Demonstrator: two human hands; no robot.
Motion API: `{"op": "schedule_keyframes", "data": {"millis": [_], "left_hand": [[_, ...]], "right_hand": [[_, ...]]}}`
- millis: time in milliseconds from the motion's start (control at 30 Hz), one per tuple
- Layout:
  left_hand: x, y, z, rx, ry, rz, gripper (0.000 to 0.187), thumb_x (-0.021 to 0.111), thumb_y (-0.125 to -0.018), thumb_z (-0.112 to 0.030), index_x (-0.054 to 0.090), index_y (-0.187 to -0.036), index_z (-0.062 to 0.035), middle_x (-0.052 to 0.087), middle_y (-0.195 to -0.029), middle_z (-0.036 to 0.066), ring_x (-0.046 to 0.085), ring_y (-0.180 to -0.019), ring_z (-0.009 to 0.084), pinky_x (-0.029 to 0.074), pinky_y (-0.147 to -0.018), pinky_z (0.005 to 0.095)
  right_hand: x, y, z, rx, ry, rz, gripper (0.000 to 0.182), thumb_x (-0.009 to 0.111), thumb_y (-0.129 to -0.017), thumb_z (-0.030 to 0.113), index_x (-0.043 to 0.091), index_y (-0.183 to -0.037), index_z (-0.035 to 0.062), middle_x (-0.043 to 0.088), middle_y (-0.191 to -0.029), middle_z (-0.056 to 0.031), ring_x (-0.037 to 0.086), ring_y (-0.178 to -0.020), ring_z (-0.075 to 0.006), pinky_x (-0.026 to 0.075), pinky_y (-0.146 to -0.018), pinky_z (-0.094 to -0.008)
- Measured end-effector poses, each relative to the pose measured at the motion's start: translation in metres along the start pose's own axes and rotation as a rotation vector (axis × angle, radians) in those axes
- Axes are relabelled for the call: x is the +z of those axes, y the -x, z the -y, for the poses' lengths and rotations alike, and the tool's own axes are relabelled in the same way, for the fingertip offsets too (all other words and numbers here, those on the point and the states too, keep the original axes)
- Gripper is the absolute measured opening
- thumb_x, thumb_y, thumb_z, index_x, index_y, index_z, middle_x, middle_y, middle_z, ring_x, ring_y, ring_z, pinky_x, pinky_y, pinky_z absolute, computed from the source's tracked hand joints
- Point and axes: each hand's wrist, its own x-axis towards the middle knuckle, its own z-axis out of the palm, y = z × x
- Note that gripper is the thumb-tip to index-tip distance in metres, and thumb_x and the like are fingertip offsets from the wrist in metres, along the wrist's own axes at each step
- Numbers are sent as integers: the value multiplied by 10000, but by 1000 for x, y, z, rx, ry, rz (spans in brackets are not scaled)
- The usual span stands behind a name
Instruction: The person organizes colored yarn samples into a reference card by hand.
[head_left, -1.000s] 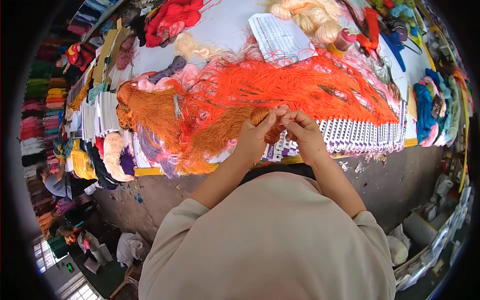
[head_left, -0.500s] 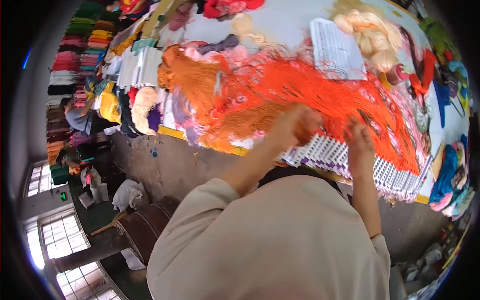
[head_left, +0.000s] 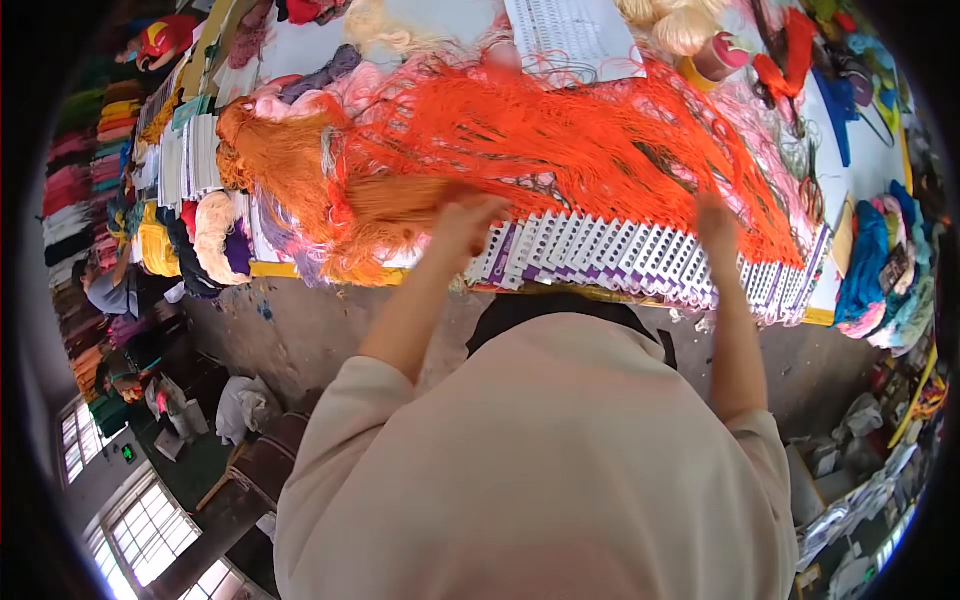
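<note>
Clearly my left hand [head_left: 462, 222] is closed around a bundle of darker orange-brown yarn [head_left: 395, 200], fingers curled over it where it lies on the near part of the table [head_left: 300, 270], just ahead of the row of white and purple sample cards [head_left: 600, 250]. That bundle runs leftward into a thicker orange hank [head_left: 270, 160], and I judge it soft, light and limp, with no stiffness of its own, so it will sag and trail wherever I do not support it. Loose strands snag easily on their neighbours; taking the bundle as a whole near its gathered end, rather than plucking single threads, seems the safer hold. Spread across the middle lies the big bright orange skein [head_left: 560, 130], tangled and open, which would likely drag along if my strands are caught in it. Further right, my right hand [head_left: 715, 222] rests at the skein's near edge above the cards; whether its fingers pinch a strand or merely press flat I cannot tell, since the hand is blurred and seen from behind.
</note>
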Motion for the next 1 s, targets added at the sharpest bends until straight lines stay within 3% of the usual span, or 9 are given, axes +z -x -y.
{"op": "schedule_keyframes", "data": {"millis": [67, 133, 167, 433, 533, 600, 833, 933, 1000], "left_hand": [[28, -30, 35, 28, -532, -130, 247, 689, -817, -293, 743, -885, -61, 657, -659, 109, 532, -473, 150, 414, -451, 325], [27, -73, 85, 222, -732, -174, 245, 672, -834, -253, 723, -861, -15, 639, -616, 55, 545, -510, 116, 415, -469, 297], [49, -52, 58, 94, -785, -181, 262, 660, -839, -267, 727, -880, -18, 659, -656, 92, 592, -540, 154, 467, -528, 320], [55, -51, 70, 255, -863, -153, 266, 658, -782, -294, 672, -791, -28, 603, -589, 113, 591, -538, 218, 473, -575, 386], [65, -40, 52, -157, -347, -151, 221, 697, -810, -264, 658, -737, -59, 518, -501, 53, 468, -407, 166, 342, -400, 338], [62, -45, 60, -119, -97, -55, 181, 695, -847, -199, 663, -754, -48, 482, -496, 5, 387, -376, 106, 238, -360, 296], [63, -55, 62, -46, -127, 76, 97, 667, -830, -136, 702, -818, -47, 504, -528, 6, 376, -397, 78, 242, -383, 257], [59, -51, 57, 29, -377, 50, 121, 657, -809, -146, 698, -827, -34, 530, -545, 21, 434, -413, 105, 320, -397, 276], [47, -59, 74, 553, -720, -57, 147, 644, -802, -163, 690, -840, -29, 576, -600, 31, 508, -472, 123, 421, -467, 291]], "right_hand": [[68, 4, 109, 226, 28, 381, 196, 598, -910, 166, 619, -1091, 94, 671, -822, -92, 642, -718, -208, 502, -677, -364], [118, 11, 120, 218, -29, 526, 140, 587, -910, 184, 606, -1027, 108, 652, -804, -121, 639, -705, -249, 495, -657, -391], [134, 13, 122, 268, -127, 593, 131, 579, -912, 194, 599, -1010, 109, 647, -800, -134, 640, -711, -271, 492, -654, -403], [165, 16, 111, 41, -27, 622, 116, 571, -931, 209, 577, -980, 104, 638, -799, -168, 648, -740, -344, 498, -637, -415], [172, 16, 103, 187, -165, 679, 76, 556, -948, 150, 524, -958, 82, 589, -683, -99, 600, -603, -212, 458, -550, -342], [167, 9, 112, 303, -298, 710, 65, 532, -960, 96, 479, -932, 71, 516, -612, -22, 502, -529, -88, 390, -475, -266], [159, -3, 125, 473, -329, 806, 88, 540, -964, 131, 492, -909, 81, 536, -616, -22, 482, -506, -88, 382, -435, -241], [159, -1, 120, 502, -354, 809, 90, 541, -964, 134, 505, -904, 78, 537, -622, -17, 488, -521, -88, 390, -452, -237], [157, 0, 120, 515, -364, 823, 65, 542, -958, 126, 529, -921, 74, 549, -660, -9, 508, -570, -85, 406, -486, -231]]}}
